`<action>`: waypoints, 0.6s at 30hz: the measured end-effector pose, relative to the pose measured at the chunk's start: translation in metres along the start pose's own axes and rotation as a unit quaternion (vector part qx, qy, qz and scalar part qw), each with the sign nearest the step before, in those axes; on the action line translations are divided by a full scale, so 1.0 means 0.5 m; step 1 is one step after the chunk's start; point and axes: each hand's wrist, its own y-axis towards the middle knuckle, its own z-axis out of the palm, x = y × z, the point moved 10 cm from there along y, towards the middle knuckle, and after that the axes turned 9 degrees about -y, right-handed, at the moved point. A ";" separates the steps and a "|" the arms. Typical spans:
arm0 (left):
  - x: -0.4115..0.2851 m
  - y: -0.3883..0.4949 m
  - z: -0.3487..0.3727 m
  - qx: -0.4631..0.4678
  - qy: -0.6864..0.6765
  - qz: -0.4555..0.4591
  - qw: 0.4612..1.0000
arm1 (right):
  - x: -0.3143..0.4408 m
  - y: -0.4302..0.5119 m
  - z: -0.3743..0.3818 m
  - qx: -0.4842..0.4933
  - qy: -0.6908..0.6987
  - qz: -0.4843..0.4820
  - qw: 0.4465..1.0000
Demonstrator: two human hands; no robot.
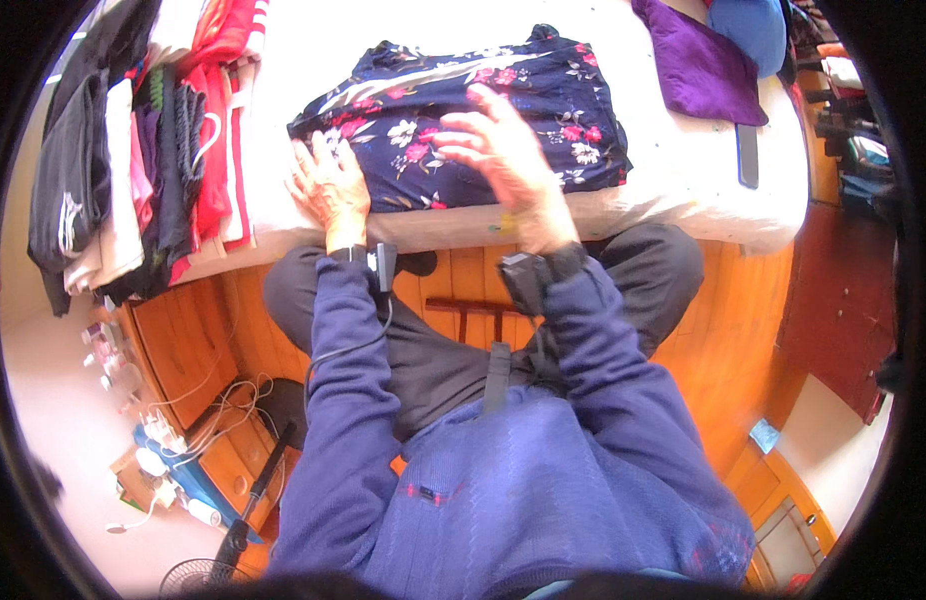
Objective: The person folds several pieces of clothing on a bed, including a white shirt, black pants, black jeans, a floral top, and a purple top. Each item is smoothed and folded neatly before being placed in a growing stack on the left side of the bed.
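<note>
A dark navy garment (463, 176) with a red and white flower print lies folded on the white-covered bed (695, 172) in front of my knees. My left hand (330, 180) rests at its near left corner, fingers spread over the cloth and the sheet beside it. Over the right-middle part of the garment is my right hand (500, 154), its fingers apart and holding nothing. Whether its fingertips touch the fabric I cannot tell. Each wrist carries a strapped black device.
Piled clothes (151, 172) line the bed's left side. At the right lie a purple cushion (707, 67), a blue item (749, 34) and a smartphone (747, 156). Below left are a wooden cabinet (181, 345), white cables (230, 405) and a fan (200, 574).
</note>
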 end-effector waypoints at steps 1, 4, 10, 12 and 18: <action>0.000 0.001 0.002 0.006 -0.006 0.008 1.000 | -0.042 0.023 -0.002 -0.025 -0.015 0.048 0.998; -0.002 0.000 -0.004 0.004 -0.010 0.022 1.000 | -0.064 0.056 -0.070 -0.035 0.060 0.085 0.994; -0.011 0.000 -0.014 0.013 -0.043 0.018 0.999 | 0.100 0.015 -0.347 -0.104 0.012 -0.077 0.991; -0.010 -0.001 -0.011 0.022 -0.044 0.010 0.999 | 0.128 -0.007 -0.416 -0.166 0.018 -0.090 0.982; -0.011 -0.002 -0.013 0.005 0.004 0.017 1.000 | 0.155 0.066 -0.239 -0.016 0.105 -0.198 0.975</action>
